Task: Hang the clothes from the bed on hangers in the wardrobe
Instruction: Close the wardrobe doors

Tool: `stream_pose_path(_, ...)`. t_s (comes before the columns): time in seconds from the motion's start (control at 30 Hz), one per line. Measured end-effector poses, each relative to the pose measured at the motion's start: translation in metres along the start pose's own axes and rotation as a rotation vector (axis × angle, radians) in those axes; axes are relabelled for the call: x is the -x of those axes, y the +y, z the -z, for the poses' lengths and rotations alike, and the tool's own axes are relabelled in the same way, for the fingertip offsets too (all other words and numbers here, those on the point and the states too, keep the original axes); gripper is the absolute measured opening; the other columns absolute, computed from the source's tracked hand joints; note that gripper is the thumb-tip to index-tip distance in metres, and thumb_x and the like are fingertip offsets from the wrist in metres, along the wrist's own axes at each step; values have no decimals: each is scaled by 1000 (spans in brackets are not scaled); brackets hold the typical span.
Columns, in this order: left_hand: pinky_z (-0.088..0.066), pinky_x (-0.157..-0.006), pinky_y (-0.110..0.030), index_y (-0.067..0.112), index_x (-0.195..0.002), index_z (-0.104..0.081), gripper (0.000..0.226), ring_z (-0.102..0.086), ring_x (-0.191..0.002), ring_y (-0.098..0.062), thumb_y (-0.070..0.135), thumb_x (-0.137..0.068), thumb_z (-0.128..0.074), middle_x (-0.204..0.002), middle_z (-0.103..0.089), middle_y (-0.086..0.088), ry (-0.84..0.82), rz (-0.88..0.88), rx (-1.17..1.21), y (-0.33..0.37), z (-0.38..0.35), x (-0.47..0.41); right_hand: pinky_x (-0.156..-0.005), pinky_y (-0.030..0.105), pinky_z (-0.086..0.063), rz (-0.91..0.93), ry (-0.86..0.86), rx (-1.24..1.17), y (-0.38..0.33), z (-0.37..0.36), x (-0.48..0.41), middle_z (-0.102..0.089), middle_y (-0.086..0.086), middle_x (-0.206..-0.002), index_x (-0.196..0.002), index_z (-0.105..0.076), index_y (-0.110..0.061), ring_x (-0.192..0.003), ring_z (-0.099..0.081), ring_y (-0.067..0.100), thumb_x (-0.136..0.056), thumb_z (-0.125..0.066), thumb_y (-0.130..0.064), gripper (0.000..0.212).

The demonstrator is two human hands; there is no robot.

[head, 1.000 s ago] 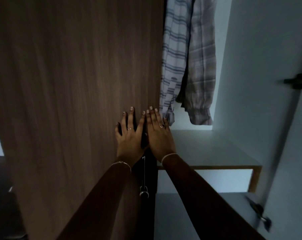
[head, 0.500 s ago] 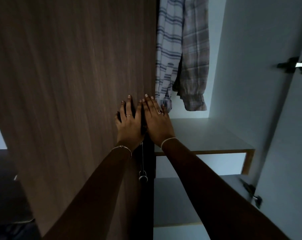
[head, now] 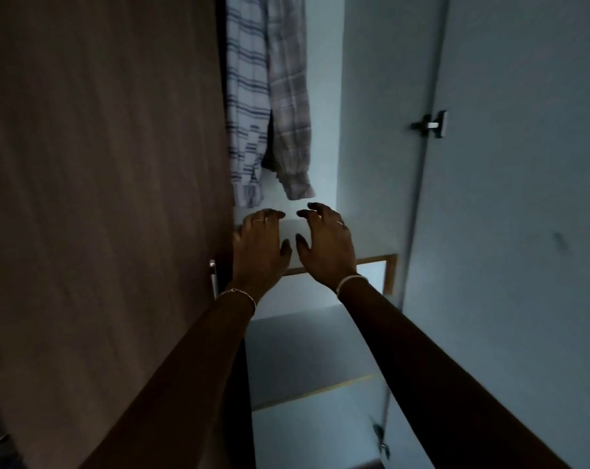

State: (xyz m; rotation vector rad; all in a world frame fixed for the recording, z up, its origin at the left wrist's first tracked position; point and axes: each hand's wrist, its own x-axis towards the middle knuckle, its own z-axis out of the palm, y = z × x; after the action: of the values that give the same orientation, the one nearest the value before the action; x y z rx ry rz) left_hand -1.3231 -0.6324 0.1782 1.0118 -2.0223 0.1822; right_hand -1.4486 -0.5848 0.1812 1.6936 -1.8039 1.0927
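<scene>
Two shirts hang inside the wardrobe: a white shirt with dark stripes [head: 244,106] on the left and a pinkish plaid shirt [head: 288,96] beside it on the right. Their hangers are out of view. My left hand [head: 258,252] and my right hand [head: 325,245] hover just below the shirts' hems, over the white shelf [head: 368,242]. Both hands hold nothing, with fingers curled and apart. The left hand is next to the edge of the brown wardrobe door [head: 100,198].
The brown wood-grain door fills the left half of the view, with a metal handle [head: 213,277] at its edge. The right door [head: 523,231] stands open, white inside, with hinges [head: 430,124] on it. A lower white shelf [head: 307,353] lies below.
Both hands left the brown door's edge and moved right, into the wardrobe opening. Their fingers went from flat to curled. The view shifted, so the opening looks wider.
</scene>
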Motion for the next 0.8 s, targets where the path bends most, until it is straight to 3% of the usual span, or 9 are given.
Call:
stream_pose_path(0.23,-34,-103,-42,20,-130,-49,47,-43,-127,-24,27,-86,-63,-134,-52,-3,-98,-145,216,124,-28,44,-100,43,-37,-269,190,200,88,109,93,-51,6,-137,-128,-55,-17,-128,-44,28,-85,-61,-20,44)
stream_pose_path(0.47,-38,-97,-41,20,-125,-51,43,-45,-122,-25,26,-84,-62,-129,-53,0,-155,-353,450,243,-35,78,-106,50,-29,-574,432,495,142,219,168,-37,8,-147,-131,-49,-16,-137,-30,31,-76,-64,-13,57)
stream_pose_path(0.6,-41,-99,-39,20,-134,-47,49,-40,-127,-24,27,-87,-61,-138,-44,-2,-279,-504,533,291,-39,87,-107,52,-26,-688,447,607,160,258,193,-26,8,-152,-136,-42,-17,-140,-22,31,-76,-63,-9,65)
stream_pose_path(0.7,-42,-102,-39,22,-140,-42,54,-36,-132,-24,28,-89,-60,-145,-36,-4,-396,-571,555,317,-44,90,-104,50,-36,-713,424,610,171,273,202,-20,10,-152,-140,-34,-16,-138,-23,32,-77,-65,-7,70)
stream_pose_path(0.8,-39,-105,-39,23,-143,-37,58,-31,-136,-24,29,-90,-60,-149,-30,-4,-460,-617,565,333,-48,95,-100,44,-42,-737,455,526,183,287,200,-23,17,-147,-146,-26,-7,-127,-35,37,-82,-66,-9,75)
